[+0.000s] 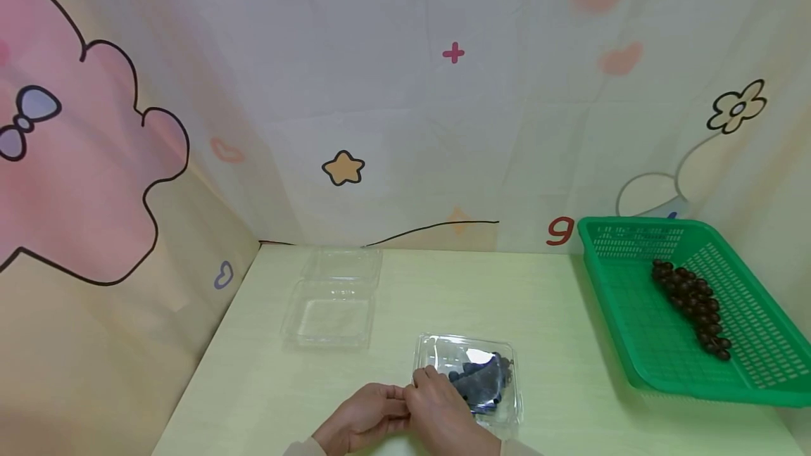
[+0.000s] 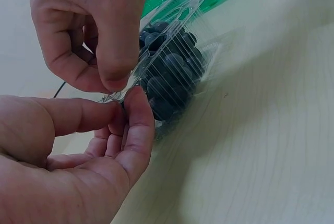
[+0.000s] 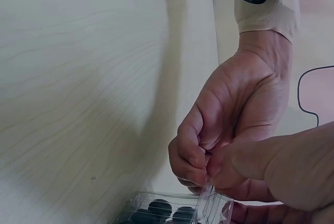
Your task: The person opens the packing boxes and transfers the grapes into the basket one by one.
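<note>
so both hands are right up on the clamshell (image 1: 437,350), the see-through plastic one sitting on the near side of the counter (image 1: 241,400), a bit right of the middle. they meet at its near left edge. left hand (image 1: 370,417) comes in from the left with its fingers curled, thumb and forefinger closed together on that plastic edge. right hand (image 1: 446,414) reaches over the left part of the box, and its thumb and forefinger are also pinched down on the edge, right next to the left hand's fingertips. basically no gap in either grip. the exact bit of plastic each one has is mostly hidden behind the fingers, so can't tell more there.

inside the clamshell there's a pile of dark grapes (image 1: 484,385), bluish black, showing through the plastic with some glare on top.

far left of that box is a second plastic box (image 1: 332,319), opened out flat with its two halves one behind the other. over on the right there's a green basket (image 1: 617,329) with slotted sides, and a bunch of reddish brown grapes (image 1: 693,305) lies in it, toward its right side. printed cloth (image 1: 393,90) hangs behind everything.
</note>
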The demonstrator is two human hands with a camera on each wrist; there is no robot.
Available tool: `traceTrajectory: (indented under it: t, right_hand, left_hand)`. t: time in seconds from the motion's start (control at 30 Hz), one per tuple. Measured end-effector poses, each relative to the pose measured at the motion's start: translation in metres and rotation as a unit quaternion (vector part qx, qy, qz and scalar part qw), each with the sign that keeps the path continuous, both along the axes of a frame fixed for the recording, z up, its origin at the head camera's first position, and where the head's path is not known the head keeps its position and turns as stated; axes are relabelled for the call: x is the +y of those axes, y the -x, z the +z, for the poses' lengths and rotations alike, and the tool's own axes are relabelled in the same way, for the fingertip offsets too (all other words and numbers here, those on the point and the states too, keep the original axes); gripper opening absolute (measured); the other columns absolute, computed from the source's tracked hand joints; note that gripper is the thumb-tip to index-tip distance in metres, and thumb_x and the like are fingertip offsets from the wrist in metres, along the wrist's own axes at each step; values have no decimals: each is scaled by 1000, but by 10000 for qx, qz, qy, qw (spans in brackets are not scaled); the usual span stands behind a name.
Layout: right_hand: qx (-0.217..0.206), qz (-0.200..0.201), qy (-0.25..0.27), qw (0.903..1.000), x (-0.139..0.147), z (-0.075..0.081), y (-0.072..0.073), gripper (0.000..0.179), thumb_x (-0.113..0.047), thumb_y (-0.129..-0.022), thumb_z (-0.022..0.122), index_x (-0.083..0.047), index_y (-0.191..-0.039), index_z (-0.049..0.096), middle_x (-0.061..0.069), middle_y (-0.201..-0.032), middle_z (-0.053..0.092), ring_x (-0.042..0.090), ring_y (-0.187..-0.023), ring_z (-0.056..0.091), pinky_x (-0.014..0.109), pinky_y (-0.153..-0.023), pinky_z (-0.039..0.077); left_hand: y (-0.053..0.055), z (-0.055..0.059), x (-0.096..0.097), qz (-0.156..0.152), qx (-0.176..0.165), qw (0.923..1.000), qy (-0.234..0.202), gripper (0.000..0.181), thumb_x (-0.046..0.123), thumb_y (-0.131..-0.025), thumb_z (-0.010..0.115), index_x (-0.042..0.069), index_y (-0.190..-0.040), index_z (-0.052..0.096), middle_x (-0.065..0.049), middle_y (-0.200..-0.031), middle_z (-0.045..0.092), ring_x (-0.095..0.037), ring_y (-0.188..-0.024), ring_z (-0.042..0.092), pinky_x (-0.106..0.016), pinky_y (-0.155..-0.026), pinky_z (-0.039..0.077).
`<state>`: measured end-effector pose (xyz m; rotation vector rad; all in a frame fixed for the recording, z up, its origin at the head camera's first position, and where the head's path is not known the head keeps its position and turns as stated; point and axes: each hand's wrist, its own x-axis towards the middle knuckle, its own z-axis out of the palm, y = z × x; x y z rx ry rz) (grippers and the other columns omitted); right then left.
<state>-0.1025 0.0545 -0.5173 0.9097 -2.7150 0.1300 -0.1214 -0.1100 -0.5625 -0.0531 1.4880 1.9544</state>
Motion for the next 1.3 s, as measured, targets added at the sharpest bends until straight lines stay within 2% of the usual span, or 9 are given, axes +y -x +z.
traceTrajectory:
  t: [0.2, 0.4, 0.57, 0.8, 1.03, 1.17, 1.3]
  right_hand:
    - [117, 35, -30, 9999, 0, -3, 1, 14, -15, -70, 84, -12, -68, 70, -2, -71, 48, 16, -71, 48, 26, -58, 39]
    - [187, 32, 99, 9998, 2, -5, 2, 22, -20, -68, 84, -13, -62, 64, -4, -70, 48, 16, -68, 51, 27, -58, 38]
    - [52, 86, 379, 9992, 6, -3, 4, 25, -20, -69, 83, -11, -62, 61, -5, -68, 48, 15, -66, 51, 28, -59, 41]
    - [106, 153, 1037, 9944, 9, -2, 4, 26, -8, -70, 75, -12, -58, 53, -6, -68, 46, 15, -65, 47, 28, -60, 41]
    - [291, 128, 1202, 9922, 11, 0, 2, 23, -7, -69, 75, -12, -60, 54, -5, -70, 47, 15, -67, 46, 28, -58, 39]
    - [369, 125, 1204, 9920, 11, 1, 1, 22, -7, -69, 76, -11, -61, 56, -4, -71, 48, 16, -69, 47, 28, -60, 40]
    - [446, 167, 1135, 9924, 11, 1, 1, 22, -7, -68, 76, -11, -62, 56, -3, -72, 48, 16, -69, 47, 27, -59, 39]
  left_hand:
    - [0, -1, 1, 136, -91, 9998, 102, 14, -7, -99, 59, -14, -105, 69, -10, -97, 70, -12, -86, 64, -24, -78, 58]
    - [-1, -4, 2, 225, -141, 9996, 12, 11, -6, -100, 60, -10, -100, 71, -7, -93, 69, -10, -81, 64, -22, -74, 57]
    - [-1, -1, 3, 239, -60, 9996, 169, 12, -8, -98, 57, -10, -96, 69, -8, -91, 67, -10, -79, 64, -21, -73, 57]
    - [-1, 1, 4, 218, -58, 9991, 356, 12, -8, -96, 57, -12, -101, 68, -11, -95, 69, -12, -83, 66, -22, -77, 58]
    - [-1, -2, 5, 186, -52, 9997, 139, 9, -6, -97, 57, -3, -95, 65, -7, -95, 65, -12, -83, 62, -21, -75, 56]
    - [-1, -4, 4, 138, 7, 9999, -35, 6, -2, -98, 59, -4, -99, 65, -7, -96, 67, -12, -84, 63, -22, -76, 56]
    - [-1, -4, 3, 102, 70, 9999, -55, 10, 1, -100, 61, -7, -105, 65, -8, -99, 68, -12, -85, 64, -22, -77, 56]
